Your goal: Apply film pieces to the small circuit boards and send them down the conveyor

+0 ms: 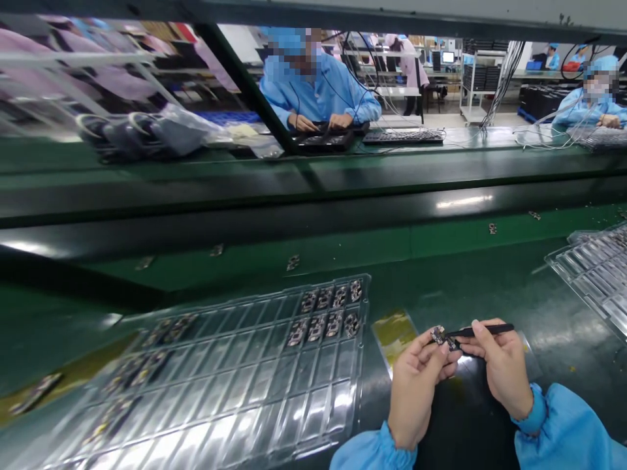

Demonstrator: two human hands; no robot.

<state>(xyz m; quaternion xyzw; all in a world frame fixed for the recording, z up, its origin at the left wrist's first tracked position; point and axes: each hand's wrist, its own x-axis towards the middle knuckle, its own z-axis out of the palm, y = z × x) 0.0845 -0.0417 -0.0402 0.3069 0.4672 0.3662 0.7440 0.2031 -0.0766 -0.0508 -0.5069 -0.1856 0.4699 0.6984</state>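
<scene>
My left hand pinches a small circuit board between thumb and fingers, at the right of the head view. Closed round a pair of black tweezers is my right hand. The tweezers' tips reach to the board; whether they grip a part of it is too small to tell. Left of my hands lies a clear plastic tray with slots. Several similar boards fill slots at its right end, and more pieces sit at its left end. A yellow-patterned sheet lies just behind my left hand.
More clear trays are stacked at the right edge. Loose boards lie along the green strip at the back. A dark slanted post crosses the upper left. Beyond, a person in blue works at another bench.
</scene>
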